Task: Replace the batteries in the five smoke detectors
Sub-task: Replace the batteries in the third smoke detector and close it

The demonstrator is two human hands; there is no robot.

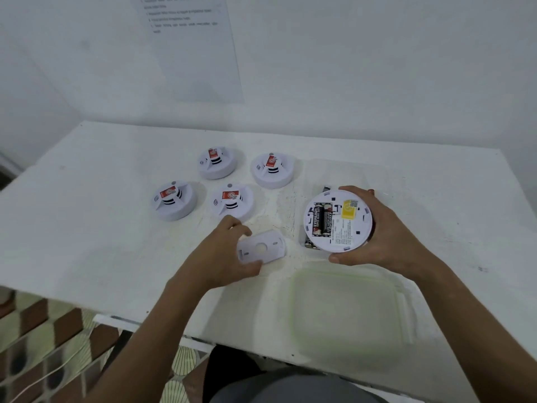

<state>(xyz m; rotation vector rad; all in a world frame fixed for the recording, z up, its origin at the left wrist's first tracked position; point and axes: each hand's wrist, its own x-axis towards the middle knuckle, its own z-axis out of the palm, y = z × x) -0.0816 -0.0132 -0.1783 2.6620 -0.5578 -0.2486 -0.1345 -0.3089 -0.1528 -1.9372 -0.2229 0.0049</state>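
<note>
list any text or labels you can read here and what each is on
"EVEREADY SUPER HEAVY DUTY": on the black batteries seated in the smoke detector held upside down.
White label and yellow sticker on that detector: too small to read.
Red stickers on the four other detectors: logo only, unreadable.
Paper sheet on the wall: blurred.

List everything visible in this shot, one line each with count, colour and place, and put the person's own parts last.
upright smoke detectors: four, white with red stickers, grouped at table centre.
open smoke detector: one, white, underside up, held at right.
fitted batteries: two, black and red, in its compartment.
loose batteries: a few, black, under and behind the open detector.
mounting plate: one, white, held at centre.
container lid: one, translucent with a greenish rim, near table edge.
table: one, white.
paper sheet: one, white, on wall.
left hand: holds the plate.
right hand: grips the open detector.
</note>
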